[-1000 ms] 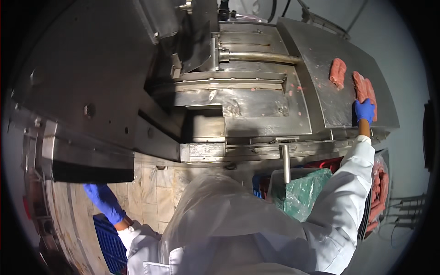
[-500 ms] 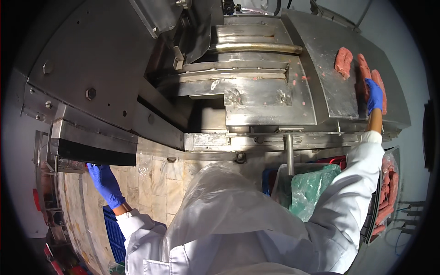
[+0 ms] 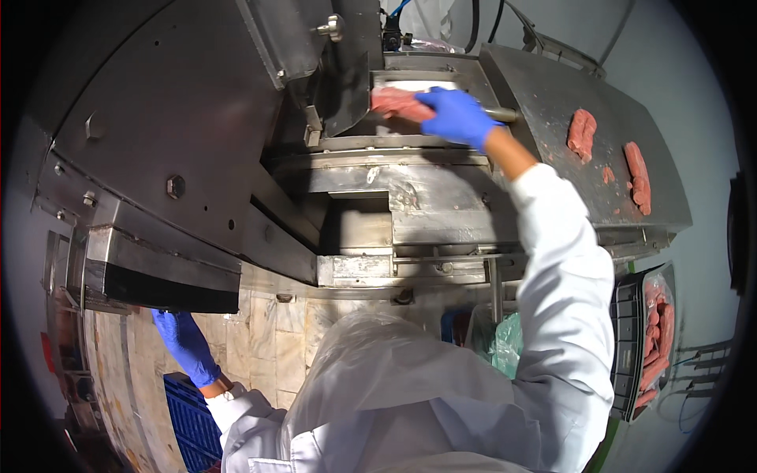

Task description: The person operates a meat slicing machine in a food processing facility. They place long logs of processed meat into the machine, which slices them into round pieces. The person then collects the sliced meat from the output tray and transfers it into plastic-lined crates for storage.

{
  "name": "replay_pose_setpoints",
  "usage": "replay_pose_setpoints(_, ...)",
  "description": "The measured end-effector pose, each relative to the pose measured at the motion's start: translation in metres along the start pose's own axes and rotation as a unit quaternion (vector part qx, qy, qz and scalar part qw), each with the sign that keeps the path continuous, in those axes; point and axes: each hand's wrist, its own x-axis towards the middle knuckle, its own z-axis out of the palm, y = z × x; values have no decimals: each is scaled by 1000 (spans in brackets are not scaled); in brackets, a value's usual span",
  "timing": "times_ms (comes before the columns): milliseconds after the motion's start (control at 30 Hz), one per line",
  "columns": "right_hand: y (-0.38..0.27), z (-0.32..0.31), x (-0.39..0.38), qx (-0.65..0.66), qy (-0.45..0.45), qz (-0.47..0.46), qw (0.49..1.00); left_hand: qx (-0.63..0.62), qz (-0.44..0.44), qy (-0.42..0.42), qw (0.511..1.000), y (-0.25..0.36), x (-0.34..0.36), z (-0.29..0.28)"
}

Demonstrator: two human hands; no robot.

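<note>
My right hand (image 3: 453,118), in a blue glove, grips a pink piece of meat (image 3: 393,104) over the steel machine's channel, beside a curved upright plate (image 3: 347,102). Two other pink meat pieces, one upper (image 3: 582,134) and one lower (image 3: 639,177), lie on the sloping steel shelf (image 3: 536,87) at the right, with a small scrap between them. My left hand (image 3: 183,343), also blue-gloved, reaches to the underside of the dark-edged steel housing (image 3: 173,280) at the lower left; its fingertips are hidden there.
A black crate (image 3: 631,347) of bagged meat stands at the lower right. A green plastic bag (image 3: 505,343) sits in a bin below the machine. A blue crate (image 3: 189,418) is on the tiled floor at lower left. A large steel panel (image 3: 142,150) fills the left, and hoses run at the back.
My right hand has taken a piece of meat off the right shelf and moved it leftward into the middle of the machine. My left hand stays at the underside of the housing.
</note>
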Motion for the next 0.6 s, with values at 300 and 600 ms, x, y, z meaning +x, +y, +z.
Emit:
replay_pose_setpoints(300, 17, 111, 107, 177, 93, -8, 980, 80, 15, -7, 997, -17, 3, -12)
replay_pose_setpoints(600, 185, -78, -67, 41, 245, 138, 959, 75, 21, -15, 997, -11, -3, -22)
